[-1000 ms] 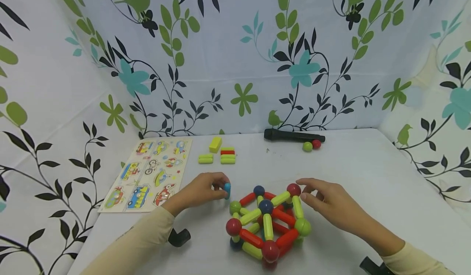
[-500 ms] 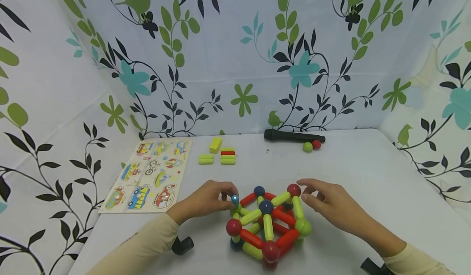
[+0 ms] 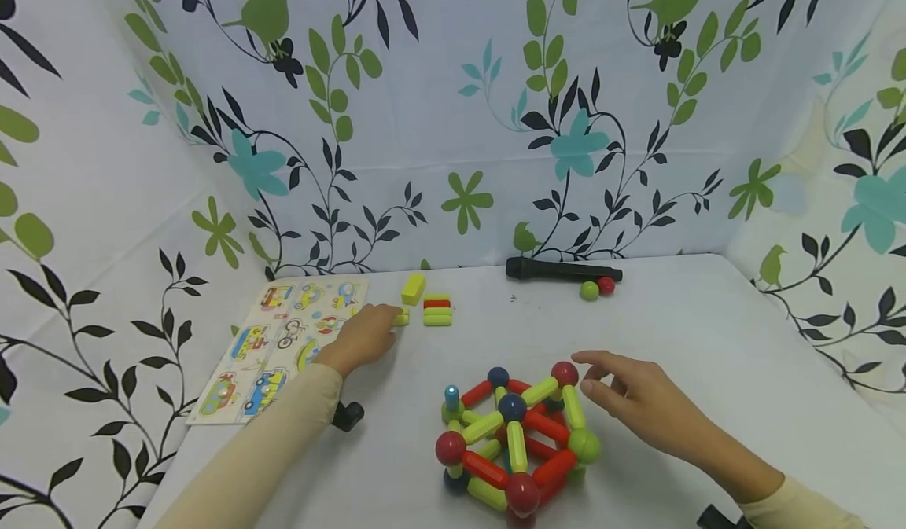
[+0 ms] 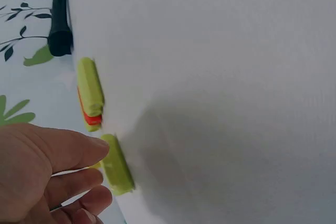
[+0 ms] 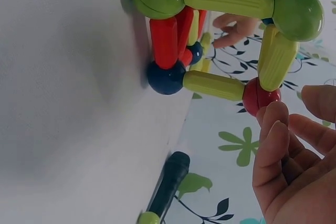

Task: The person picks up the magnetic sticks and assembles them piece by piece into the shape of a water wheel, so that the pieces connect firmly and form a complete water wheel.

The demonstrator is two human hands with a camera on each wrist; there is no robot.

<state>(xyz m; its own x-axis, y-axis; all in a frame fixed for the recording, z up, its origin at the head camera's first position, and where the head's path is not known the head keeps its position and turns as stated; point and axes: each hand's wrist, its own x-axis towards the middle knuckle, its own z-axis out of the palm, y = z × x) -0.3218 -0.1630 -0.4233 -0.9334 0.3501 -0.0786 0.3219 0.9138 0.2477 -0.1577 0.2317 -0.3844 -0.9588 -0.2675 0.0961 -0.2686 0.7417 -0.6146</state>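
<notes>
Your left hand (image 3: 361,339), fingers loosely extended, touches the green stick (image 4: 116,163) just left of the stack (image 3: 437,310), its long axis crosswise to your reach; right hand (image 3: 640,403) spread, far off

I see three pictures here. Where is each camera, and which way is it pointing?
Head: worn on the head, looking forward and down at the table; both forearms and hands show.
Left wrist: on the left wrist, facing the left hand by the green sticks.
Right wrist: on the right wrist, facing the right hand at the ball-and-stick structure.
Shared: the black flashlight appears in all three.
</notes>
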